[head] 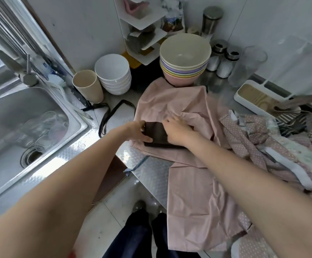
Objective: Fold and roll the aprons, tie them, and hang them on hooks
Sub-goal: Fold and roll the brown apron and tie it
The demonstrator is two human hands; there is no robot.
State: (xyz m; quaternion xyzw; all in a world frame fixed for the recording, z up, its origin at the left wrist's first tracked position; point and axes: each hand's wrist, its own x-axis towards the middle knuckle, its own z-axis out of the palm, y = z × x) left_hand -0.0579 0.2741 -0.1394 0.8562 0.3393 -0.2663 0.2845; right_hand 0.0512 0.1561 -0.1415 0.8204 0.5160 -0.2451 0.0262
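A pink apron [179,107] lies spread over the steel counter, and its lower part hangs over the front edge. On it sits a dark brown folded patch [156,134] of the apron. My left hand [137,132] grips the patch's left edge with thumb and curled fingers. My right hand [176,130] is curled on its right side, pinching the fabric. A dark brown strap [112,113] loops across the counter to the left. More aprons, dotted pink [252,144] and striped [289,120], lie piled at the right.
A steel sink [30,125] with glasses in it is at the left. Behind the apron stand a beige cup [87,86], stacked white bowls [114,73] and stacked coloured bowls [185,60]. Shakers, a clear jar and a white tray [257,95] line the back right.
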